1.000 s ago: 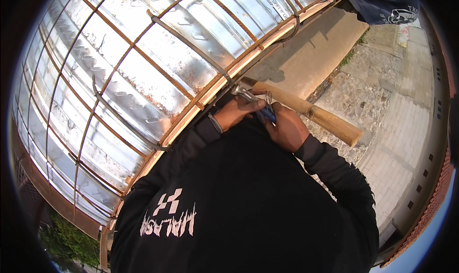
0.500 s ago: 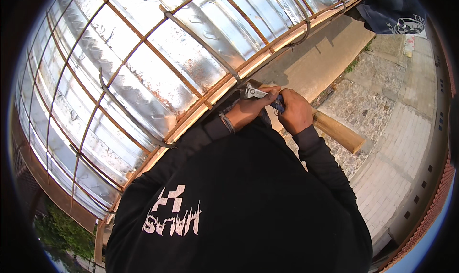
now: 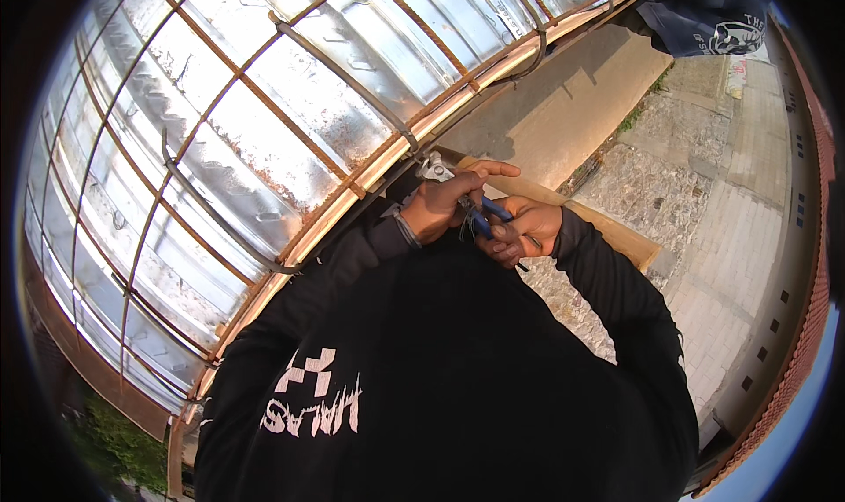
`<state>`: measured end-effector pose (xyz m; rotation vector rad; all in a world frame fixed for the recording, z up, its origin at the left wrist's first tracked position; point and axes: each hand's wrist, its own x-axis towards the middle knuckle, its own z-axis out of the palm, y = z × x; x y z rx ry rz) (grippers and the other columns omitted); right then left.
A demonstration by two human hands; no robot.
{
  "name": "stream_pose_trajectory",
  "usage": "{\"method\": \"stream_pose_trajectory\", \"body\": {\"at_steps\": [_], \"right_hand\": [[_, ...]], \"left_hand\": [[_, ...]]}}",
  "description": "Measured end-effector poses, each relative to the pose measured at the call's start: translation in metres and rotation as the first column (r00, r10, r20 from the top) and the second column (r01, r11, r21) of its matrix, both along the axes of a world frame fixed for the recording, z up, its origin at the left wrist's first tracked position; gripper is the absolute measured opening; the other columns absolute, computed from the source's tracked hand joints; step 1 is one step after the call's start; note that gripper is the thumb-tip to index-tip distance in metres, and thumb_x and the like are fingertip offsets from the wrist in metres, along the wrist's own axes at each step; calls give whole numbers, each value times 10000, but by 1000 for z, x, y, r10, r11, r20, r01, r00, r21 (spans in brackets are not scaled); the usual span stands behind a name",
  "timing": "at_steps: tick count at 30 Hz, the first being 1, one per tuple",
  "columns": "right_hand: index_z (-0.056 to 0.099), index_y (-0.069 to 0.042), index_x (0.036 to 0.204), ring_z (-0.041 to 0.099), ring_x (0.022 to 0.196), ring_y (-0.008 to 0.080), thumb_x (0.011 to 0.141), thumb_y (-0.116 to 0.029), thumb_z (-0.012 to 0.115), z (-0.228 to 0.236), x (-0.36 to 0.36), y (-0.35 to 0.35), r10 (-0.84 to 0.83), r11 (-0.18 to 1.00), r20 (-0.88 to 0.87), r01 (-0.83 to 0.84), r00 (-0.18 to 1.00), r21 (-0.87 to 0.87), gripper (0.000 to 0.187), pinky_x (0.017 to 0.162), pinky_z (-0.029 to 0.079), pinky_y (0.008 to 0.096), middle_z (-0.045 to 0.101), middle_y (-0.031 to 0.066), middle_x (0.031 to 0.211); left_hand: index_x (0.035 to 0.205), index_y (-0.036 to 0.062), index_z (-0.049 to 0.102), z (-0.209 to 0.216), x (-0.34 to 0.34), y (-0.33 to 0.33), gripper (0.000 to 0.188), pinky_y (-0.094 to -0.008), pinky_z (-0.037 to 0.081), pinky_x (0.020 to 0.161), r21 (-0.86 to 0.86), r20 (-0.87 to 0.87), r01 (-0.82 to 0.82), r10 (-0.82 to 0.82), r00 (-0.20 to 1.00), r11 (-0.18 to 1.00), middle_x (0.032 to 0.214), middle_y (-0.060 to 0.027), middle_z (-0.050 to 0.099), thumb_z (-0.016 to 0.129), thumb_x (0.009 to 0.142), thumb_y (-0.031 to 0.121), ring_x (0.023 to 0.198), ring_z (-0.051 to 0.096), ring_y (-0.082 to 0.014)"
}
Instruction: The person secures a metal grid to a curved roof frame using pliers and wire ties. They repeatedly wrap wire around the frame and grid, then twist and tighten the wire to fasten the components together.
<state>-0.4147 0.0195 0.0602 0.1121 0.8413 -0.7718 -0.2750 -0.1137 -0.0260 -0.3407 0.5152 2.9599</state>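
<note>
Foliage showed at the far left, below the lower left corner of the ribbed steel decking. Rusty rebar crossed that decking in a grid, with grey bent bars lying over it toward the right-hand edge. Pale timber edging ran along that edge, rising from lower left to upper right.

Just outside the edging, about midway along it, the left hand was wrapped around the middle of a pair of pliers, a band at its wrist. Its index finger pointed out to the right, apart from the others, which were curled in. The silver head of the pliers stuck out above this hand, near the edging; whether its jaws were parted could not be told. Thin wires hung below the same hand.

Next to it, the right hand had its fingers bent around the blue handles, thumb pressed on them. A wooden pole passed behind both hands, its end showing beyond the right wrist. Farther right lay rough stone ground and pale paving; navy cloth hung near the decking's upper right corner, and red roof tiles bordered the far right.
</note>
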Motion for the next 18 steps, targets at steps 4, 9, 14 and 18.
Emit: {"method": "stream_pose_trajectory", "body": {"at_steps": [4,9,14,18], "right_hand": [[538,-27,1028,641,764,335,910,-41,583,27,22,-11,237,834,-911,-552,338,12,126,630,491,445,600,153,858],[528,-25,1053,591,808,412,823,-32,596,29,31,-19,44,757,-874,-554,-485,346,240,721,464,480,576,195,858],[526,-30,995,562,795,342,771,-35,648,36,47,-19,4,814,-813,-471,-582,341,255,717,416,439,540,139,834],[526,-41,987,562,790,324,726,-27,648,43,44,-28,21,807,-800,-462,-600,367,288,694,400,432,539,123,836]], "left_hand": [[1248,135,577,16,5,0,358,-322,456,861,30,226,42,-47,973,999,1071,7,588,595,969,359,890,554,-103],[1295,176,567,2,9,-11,410,-328,433,875,-90,231,236,-211,950,967,1141,49,579,594,971,426,1019,540,-82],[1283,140,589,12,8,-25,414,-320,459,834,-365,194,284,-226,955,887,1130,23,609,582,984,425,992,547,-93],[1274,73,585,7,4,-36,447,-312,456,891,-536,-68,181,-256,964,825,1148,-28,617,542,1003,425,1027,550,-129]]}}
